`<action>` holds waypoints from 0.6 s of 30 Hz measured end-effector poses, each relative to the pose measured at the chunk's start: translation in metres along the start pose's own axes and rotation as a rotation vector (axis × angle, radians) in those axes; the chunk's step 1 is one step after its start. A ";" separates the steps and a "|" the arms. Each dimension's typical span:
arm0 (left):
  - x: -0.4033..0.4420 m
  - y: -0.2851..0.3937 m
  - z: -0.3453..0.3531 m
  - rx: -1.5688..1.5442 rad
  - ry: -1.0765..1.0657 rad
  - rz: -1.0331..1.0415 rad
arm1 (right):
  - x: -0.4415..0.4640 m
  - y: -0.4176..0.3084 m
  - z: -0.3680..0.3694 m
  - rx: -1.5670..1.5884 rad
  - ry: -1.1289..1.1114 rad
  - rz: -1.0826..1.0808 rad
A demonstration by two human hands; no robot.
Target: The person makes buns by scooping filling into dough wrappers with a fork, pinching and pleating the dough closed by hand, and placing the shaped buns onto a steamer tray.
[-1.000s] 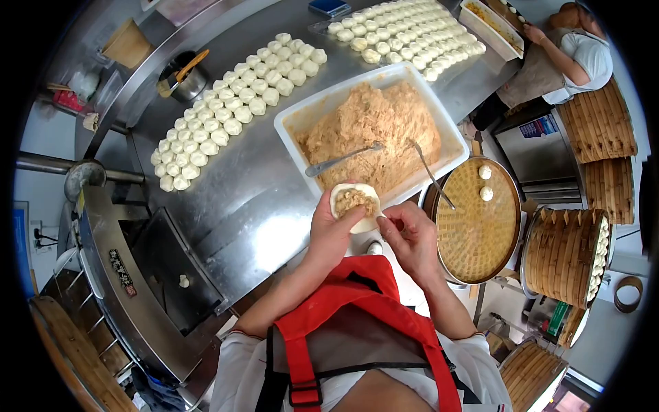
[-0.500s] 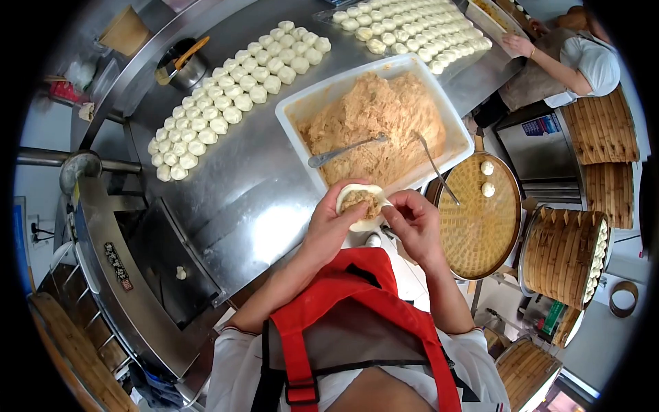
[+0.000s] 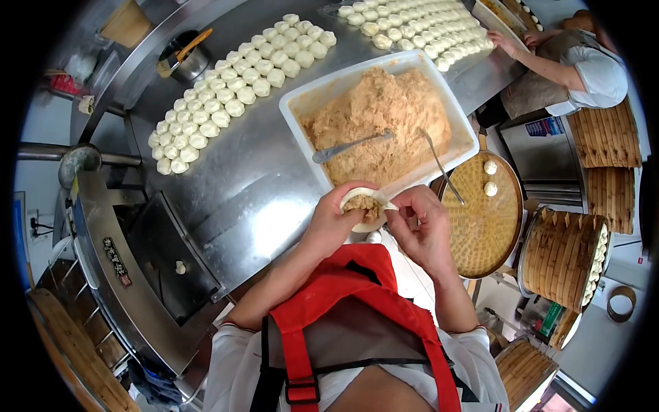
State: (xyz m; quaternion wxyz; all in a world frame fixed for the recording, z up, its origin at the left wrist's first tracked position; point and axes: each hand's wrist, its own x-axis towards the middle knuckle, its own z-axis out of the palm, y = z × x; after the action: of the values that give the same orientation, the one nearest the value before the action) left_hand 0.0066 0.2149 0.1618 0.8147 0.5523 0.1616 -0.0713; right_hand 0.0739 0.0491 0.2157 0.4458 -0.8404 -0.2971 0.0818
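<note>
A round dough wrapper [image 3: 364, 226] with a mound of meat filling [image 3: 362, 204] in it rests in my left hand [image 3: 336, 218]. The left thumb presses at the filling while the fingers curl under the dough. My right hand [image 3: 421, 223] pinches the wrapper's right edge, drawing it out to a small point. Just beyond both hands stands a white plastic tub [image 3: 302, 122] of minced filling [image 3: 377, 113]. Two metal utensils sit in it, a spoon-like one [image 3: 343, 147] on the left and a thin-handled one [image 3: 443, 168] on the right.
Rows of shaped buns [image 3: 233, 89] cover the steel table [image 3: 226, 206], with more at the far end [image 3: 425, 27]. On my right, a round steamer tray [image 3: 480, 226] holds two buns. Stacked bamboo steamers [image 3: 566, 257] stand beyond it. A co-worker [image 3: 570, 72] works at far right.
The wrapper's right edge is folded up a little more, and my right hand has shifted slightly right. The co-worker's hand has moved left toward the far rows of buns.
</note>
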 end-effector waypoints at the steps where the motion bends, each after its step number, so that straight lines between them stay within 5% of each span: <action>1: 0.001 0.000 -0.001 -0.008 0.000 -0.007 | 0.004 -0.002 0.000 -0.046 0.020 -0.034; 8: 0.003 0.005 -0.015 -0.248 -0.209 -0.074 | 0.010 0.010 0.000 0.081 -0.140 0.087; 14: 0.004 0.009 -0.013 -0.028 -0.205 -0.074 | 0.010 0.007 0.000 0.006 -0.053 -0.108; 18: 0.002 0.011 -0.013 0.038 -0.207 -0.033 | 0.015 -0.002 -0.004 0.019 -0.108 0.021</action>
State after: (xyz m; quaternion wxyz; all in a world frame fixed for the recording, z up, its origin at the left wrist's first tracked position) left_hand 0.0090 0.2309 0.1662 0.8152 0.5546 0.0843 -0.1441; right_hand 0.0868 0.0556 0.2218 0.4363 -0.8335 -0.3111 0.1345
